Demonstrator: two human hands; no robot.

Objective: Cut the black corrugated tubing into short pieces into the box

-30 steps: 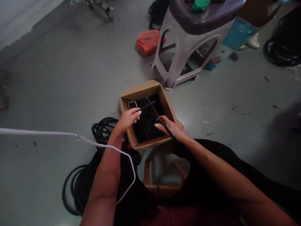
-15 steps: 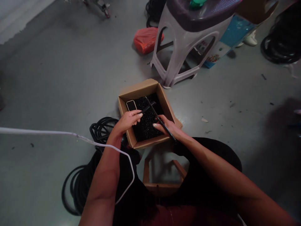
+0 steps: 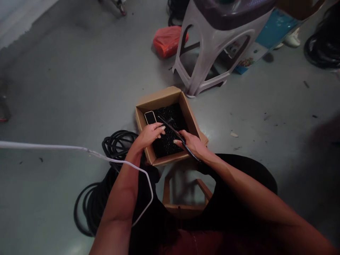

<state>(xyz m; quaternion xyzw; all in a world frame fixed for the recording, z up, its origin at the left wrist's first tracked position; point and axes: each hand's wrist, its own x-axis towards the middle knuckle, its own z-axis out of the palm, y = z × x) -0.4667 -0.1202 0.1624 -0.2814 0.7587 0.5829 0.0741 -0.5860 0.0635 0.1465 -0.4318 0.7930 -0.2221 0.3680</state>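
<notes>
A cardboard box [image 3: 192, 117] full of small black pieces [image 3: 166, 143] stands on the floor in front of me. My left hand [image 3: 152, 134] is over the box's left side, its fingers pinched; what they hold is too small to make out. My right hand [image 3: 190, 141] is closed on a thin black rod or tube [image 3: 172, 129], which slants from the box's middle down to my right wrist. The rod's far end lies just above my left fingertips. A phone-like object with a pale rim [image 3: 150, 117] rests in the box's upper left corner.
Coiled black tubing [image 3: 91, 205] lies left of my legs, and a white cable [image 3: 106, 160] crosses my left forearm. Beyond the box stand a grey plastic stool [image 3: 196, 79], a red bag [image 3: 166, 41] and a blue carton [image 3: 277, 28]. A wooden stool frame [image 3: 183, 209] is between my legs.
The short dark strip that stuck out from my left fingers is no longer seen there. The rod's tip has swung left towards my left hand. The view has shifted slightly.
</notes>
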